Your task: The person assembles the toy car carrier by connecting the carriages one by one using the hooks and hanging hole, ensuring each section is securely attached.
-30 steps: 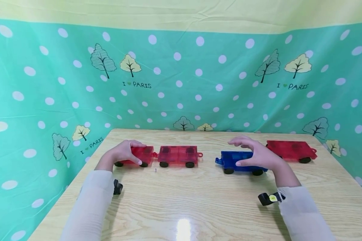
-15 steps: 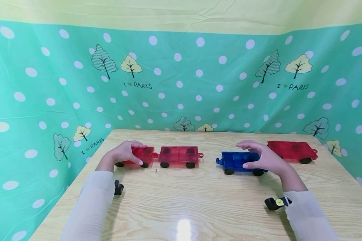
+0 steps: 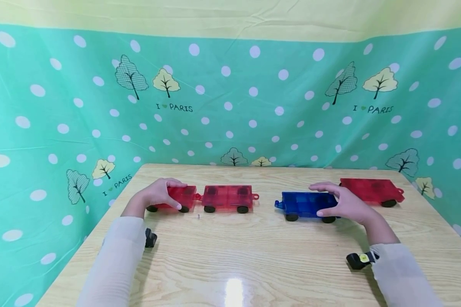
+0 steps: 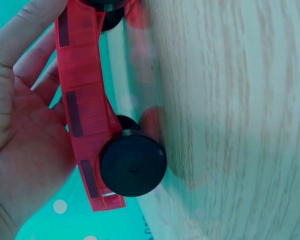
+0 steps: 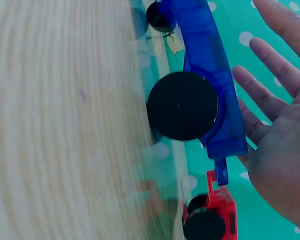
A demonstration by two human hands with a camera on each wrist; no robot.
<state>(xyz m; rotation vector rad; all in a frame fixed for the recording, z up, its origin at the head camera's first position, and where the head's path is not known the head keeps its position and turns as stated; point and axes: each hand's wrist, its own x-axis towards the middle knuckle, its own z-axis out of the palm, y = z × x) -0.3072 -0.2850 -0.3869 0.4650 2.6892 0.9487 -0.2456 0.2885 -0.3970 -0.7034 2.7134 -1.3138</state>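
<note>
My left hand [image 3: 155, 194] grips the leftmost red toy train wagon [image 3: 187, 197], a see-through flat car on black wheels, with the thumb on its near side. Coupled to its right end by a ring is a second red wagon [image 3: 227, 198]. Farther right, across a gap, stands a blue wagon [image 3: 297, 204] with a hook pointing left. Over its right end hovers my right hand [image 3: 347, 205], thumb and fingers spread. The right wrist view shows these fingers [image 5: 270, 95] extended beside the blue wagon's body [image 5: 210, 75], holding nothing.
At the back right stands another red wagon [image 3: 370, 192], behind my right hand. A tiny pale bit [image 3: 198, 217] lies on the wooden table [image 3: 234, 251]. Polka-dot fabric [image 3: 238, 106] hangs behind the table. Each wrist carries a black camera [image 3: 357, 261].
My right hand has slid right along the blue wagon, from near its middle to its right end. The wagons and my left hand have stayed in place.
</note>
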